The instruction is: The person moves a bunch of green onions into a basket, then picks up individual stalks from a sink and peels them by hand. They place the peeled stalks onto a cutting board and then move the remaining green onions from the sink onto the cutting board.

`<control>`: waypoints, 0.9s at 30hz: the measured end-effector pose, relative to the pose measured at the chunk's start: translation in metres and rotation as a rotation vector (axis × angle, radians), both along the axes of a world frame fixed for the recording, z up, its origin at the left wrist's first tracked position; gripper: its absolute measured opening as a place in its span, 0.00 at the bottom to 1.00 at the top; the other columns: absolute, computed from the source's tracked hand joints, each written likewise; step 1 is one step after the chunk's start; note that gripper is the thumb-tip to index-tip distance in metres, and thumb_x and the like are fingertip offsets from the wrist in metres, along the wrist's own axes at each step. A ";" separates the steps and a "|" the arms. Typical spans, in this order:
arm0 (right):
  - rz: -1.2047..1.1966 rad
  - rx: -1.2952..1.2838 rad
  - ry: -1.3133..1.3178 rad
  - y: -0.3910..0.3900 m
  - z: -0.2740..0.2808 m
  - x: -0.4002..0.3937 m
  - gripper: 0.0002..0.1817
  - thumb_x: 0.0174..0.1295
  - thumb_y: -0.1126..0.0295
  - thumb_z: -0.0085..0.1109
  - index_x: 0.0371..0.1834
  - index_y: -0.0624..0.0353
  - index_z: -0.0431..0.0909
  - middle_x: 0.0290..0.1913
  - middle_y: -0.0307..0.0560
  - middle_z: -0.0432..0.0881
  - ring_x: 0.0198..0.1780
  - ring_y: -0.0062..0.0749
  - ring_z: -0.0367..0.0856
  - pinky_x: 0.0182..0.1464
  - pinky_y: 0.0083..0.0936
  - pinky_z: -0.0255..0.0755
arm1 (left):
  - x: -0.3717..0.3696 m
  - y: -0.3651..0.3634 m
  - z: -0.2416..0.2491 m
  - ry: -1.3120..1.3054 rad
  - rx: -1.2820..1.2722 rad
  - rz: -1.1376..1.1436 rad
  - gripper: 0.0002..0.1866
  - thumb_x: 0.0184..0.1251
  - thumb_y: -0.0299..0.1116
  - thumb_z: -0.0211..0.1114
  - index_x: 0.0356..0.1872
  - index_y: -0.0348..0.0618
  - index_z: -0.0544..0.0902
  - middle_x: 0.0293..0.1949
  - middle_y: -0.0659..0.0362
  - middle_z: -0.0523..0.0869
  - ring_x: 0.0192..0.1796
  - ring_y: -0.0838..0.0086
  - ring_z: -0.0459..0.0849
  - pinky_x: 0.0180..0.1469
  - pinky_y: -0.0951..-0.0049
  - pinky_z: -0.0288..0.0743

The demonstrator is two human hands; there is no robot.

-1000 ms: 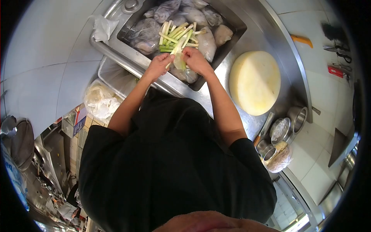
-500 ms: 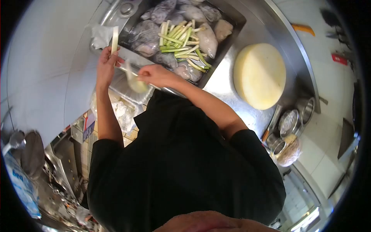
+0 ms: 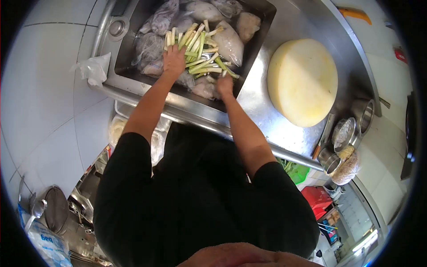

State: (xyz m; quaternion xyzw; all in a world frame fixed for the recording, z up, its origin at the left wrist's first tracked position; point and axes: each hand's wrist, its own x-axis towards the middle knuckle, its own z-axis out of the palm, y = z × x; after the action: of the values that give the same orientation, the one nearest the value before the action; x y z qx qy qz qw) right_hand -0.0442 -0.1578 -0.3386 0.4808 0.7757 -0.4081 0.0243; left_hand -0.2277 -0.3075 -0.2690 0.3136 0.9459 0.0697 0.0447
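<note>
In the sink basin (image 3: 138, 84), a pile of cut white-and-green stalks, like thick scallions (image 3: 194, 42), lies on bagged, pale frozen-looking pieces (image 3: 230, 42) in water. My left hand (image 3: 174, 61) rests on the left side of the pile, fingers spread over the stalks. At the pile's lower right is my right hand (image 3: 224, 84), its fingers curled in at the stalk ends; what they grip is partly hidden.
A big round pale block (image 3: 303, 82) stands on the steel drainboard (image 3: 255, 104) to the right. Beyond it are a knife (image 3: 324, 135), metal bowls (image 3: 343, 134) and a metal pot (image 3: 330, 161). Crumpled clear plastic (image 3: 94, 70) hangs at the sink's left corner. An orange-handled tool (image 3: 354, 15) lies behind.
Both hands have moved from the sink's front edge into the basin. The single stalk in my left hand and the pale strip in my right are no longer seen there. The view has shifted.
</note>
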 end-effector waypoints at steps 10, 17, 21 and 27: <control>0.478 0.272 0.382 0.021 0.140 -0.051 0.17 0.61 0.61 0.57 0.47 0.61 0.80 0.44 0.63 0.83 0.49 0.59 0.80 0.55 0.46 0.72 | 0.010 0.040 0.068 -0.262 -0.175 -0.456 0.08 0.60 0.35 0.64 0.39 0.49 0.82 0.30 0.52 0.87 0.34 0.57 0.86 0.49 0.58 0.68; 0.776 -0.247 -0.068 0.049 0.178 -0.041 0.17 0.62 0.61 0.59 0.49 0.60 0.81 0.42 0.62 0.83 0.48 0.55 0.81 0.54 0.43 0.72 | -0.004 0.031 0.076 -0.464 0.070 -0.681 0.09 0.59 0.34 0.61 0.37 0.41 0.79 0.33 0.47 0.85 0.39 0.48 0.84 0.45 0.52 0.75; 0.535 -0.647 -0.026 0.049 0.175 -0.033 0.15 0.63 0.64 0.60 0.49 0.58 0.81 0.33 0.46 0.83 0.33 0.30 0.81 0.36 0.29 0.73 | 0.000 0.020 0.073 -0.551 0.053 -0.485 0.09 0.60 0.36 0.60 0.38 0.44 0.78 0.34 0.47 0.84 0.39 0.48 0.84 0.43 0.51 0.74; 0.402 -0.744 0.039 0.029 0.133 -0.050 0.16 0.67 0.59 0.61 0.42 0.64 0.80 0.25 0.41 0.80 0.24 0.21 0.77 0.28 0.20 0.72 | 0.021 0.016 0.035 -0.505 0.243 -0.516 0.08 0.62 0.31 0.62 0.40 0.44 0.76 0.33 0.47 0.84 0.39 0.49 0.83 0.41 0.53 0.75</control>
State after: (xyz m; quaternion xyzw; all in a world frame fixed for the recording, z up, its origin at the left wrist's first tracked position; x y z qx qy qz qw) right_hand -0.0941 -0.1287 -0.2053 0.2706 0.6539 -0.6567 0.2606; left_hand -0.2066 -0.2920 -0.2343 0.5172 0.7800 0.2431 0.2551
